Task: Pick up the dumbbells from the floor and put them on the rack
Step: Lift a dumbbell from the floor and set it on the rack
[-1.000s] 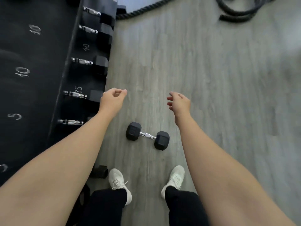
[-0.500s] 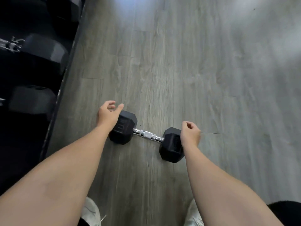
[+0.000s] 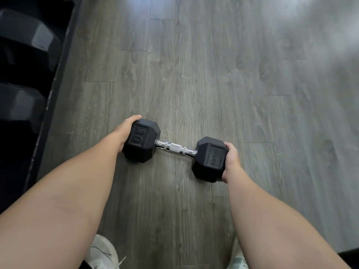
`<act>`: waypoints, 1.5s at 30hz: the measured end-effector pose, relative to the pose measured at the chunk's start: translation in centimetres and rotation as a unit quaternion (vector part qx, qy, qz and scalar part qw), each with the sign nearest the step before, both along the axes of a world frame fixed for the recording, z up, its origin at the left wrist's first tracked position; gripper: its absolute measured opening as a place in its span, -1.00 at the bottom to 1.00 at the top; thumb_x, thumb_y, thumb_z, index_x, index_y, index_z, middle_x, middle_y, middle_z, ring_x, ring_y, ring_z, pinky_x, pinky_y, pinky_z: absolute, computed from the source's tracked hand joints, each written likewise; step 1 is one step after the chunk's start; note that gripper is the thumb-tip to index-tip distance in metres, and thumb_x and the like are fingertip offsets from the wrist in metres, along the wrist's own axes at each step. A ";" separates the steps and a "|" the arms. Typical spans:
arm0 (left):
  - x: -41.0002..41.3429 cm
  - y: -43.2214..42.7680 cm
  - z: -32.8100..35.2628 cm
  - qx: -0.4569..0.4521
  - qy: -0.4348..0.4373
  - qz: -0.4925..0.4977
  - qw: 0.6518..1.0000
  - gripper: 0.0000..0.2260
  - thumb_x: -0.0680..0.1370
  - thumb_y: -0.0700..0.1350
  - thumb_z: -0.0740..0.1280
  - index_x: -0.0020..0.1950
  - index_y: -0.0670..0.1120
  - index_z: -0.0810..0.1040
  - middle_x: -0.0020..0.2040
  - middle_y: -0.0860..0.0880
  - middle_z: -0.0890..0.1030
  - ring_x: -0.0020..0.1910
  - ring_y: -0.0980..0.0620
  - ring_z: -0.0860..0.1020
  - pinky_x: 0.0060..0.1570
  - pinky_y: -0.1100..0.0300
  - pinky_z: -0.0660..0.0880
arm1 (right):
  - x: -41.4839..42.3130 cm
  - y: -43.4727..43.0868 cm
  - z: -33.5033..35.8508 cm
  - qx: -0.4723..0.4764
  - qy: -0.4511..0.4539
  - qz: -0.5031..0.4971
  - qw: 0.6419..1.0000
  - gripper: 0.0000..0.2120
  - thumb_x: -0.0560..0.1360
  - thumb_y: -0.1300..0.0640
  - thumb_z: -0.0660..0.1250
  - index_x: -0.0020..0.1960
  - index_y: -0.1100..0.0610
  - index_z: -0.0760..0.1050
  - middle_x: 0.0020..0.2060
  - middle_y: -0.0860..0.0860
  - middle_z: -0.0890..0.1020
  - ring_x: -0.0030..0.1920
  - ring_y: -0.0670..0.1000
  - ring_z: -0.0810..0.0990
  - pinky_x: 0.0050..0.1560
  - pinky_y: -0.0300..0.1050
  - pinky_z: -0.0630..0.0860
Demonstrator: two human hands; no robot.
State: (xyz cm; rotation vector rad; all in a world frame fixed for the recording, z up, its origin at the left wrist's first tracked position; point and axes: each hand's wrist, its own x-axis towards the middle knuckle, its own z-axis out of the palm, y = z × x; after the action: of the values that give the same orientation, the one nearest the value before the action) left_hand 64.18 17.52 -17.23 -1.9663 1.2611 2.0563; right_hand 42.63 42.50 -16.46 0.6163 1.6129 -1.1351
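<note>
Head view: a black hex dumbbell (image 3: pixel 175 150) marked 30 lies across the grey plank floor (image 3: pixel 213 74). The left hand (image 3: pixel 124 133) cups its left head, the right hand (image 3: pixel 229 160) clasps its right head; the chrome handle between is bare. The rack (image 3: pixel 29 84) stands at left, holding other dumbbells.

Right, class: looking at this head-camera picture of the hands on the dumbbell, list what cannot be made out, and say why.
- Fingers of the left hand: behind the dumbbell head.
- Whether the dumbbell is off the floor: top-down view, no gap visible.
- Rack: cut by left edge, dark; free slots unclear.
- Embossed text by the right hand: too faint.
- Shoes: cut by bottom edge.
</note>
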 end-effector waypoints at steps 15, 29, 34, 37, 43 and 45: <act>-0.8 0.1 1.5 0.019 -0.017 -0.020 0.999 -0.71 0.43 0.17 0.30 -0.29 -0.04 0.53 -0.45 -0.02 0.62 -0.55 0.00 0.58 -0.49 0.27 0.45 | -1.1 -0.8 -0.5 0.043 -0.036 0.081 0.995 -0.58 0.28 -0.29 0.40 -0.11 0.03 0.64 -0.26 0.05 0.75 -0.16 0.16 0.70 -0.03 0.07 0.52; 6.2 3.9 4.9 0.022 -0.041 0.104 0.994 -0.73 0.38 0.12 0.36 -0.25 -0.09 0.55 -0.41 -0.07 0.62 -0.50 -0.06 0.58 -0.40 0.21 0.48 | 3.1 -1.3 2.3 0.055 -0.056 0.132 0.988 -0.62 0.25 -0.25 0.41 -0.19 0.06 0.61 -0.34 0.05 0.73 -0.47 0.16 0.68 -0.22 -0.04 0.48; 11.3 5.2 11.7 0.010 -0.068 0.182 0.981 -0.73 0.34 0.08 0.43 -0.16 -0.11 0.61 -0.33 -0.10 0.65 -0.42 -0.09 0.61 -0.36 0.17 0.53 | 6.4 -2.7 7.8 0.066 -0.092 0.156 0.981 -0.68 0.26 -0.22 0.41 -0.27 0.04 0.56 -0.42 0.04 0.70 -0.52 0.12 0.66 -0.36 -0.14 0.51; 14.3 4.7 16.9 -0.007 -0.090 0.206 0.974 -0.58 0.26 0.11 0.46 -0.03 -0.15 0.66 -0.16 -0.14 0.70 -0.26 -0.16 0.66 -0.27 0.08 0.57 | 8.7 -4.2 12.4 0.053 -0.121 0.165 0.977 -0.69 0.30 -0.20 0.39 -0.31 0.06 0.55 -0.46 0.05 0.68 -0.54 0.10 0.64 -0.46 -0.16 0.53; 20.9 0.6 24.5 -0.041 -0.096 0.242 0.965 -0.63 0.16 0.15 0.45 -0.20 -0.08 0.64 -0.32 -0.10 0.64 -0.43 -0.10 0.61 -0.41 0.15 0.51 | 13.9 -10.9 19.5 -0.012 -0.146 0.196 0.970 -0.70 0.40 -0.15 0.35 -0.23 0.10 0.56 -0.45 0.08 0.65 -0.55 0.10 0.62 -0.55 -0.10 0.54; 23.3 -1.4 26.0 -0.066 -0.099 0.251 0.961 -0.65 0.18 0.15 0.44 -0.21 -0.07 0.62 -0.35 -0.08 0.61 -0.44 -0.09 0.59 -0.42 0.15 0.50 | 15.9 -13.9 20.3 -0.038 -0.135 0.217 0.966 -0.71 0.39 -0.15 0.35 -0.15 0.09 0.57 -0.40 0.08 0.66 -0.53 0.09 0.62 -0.56 -0.11 0.53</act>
State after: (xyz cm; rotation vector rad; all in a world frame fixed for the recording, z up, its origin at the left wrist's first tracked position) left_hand 87.50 16.08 8.72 -2.7055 0.9537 1.9165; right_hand 58.52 28.60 3.85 0.3253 1.3740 -0.7477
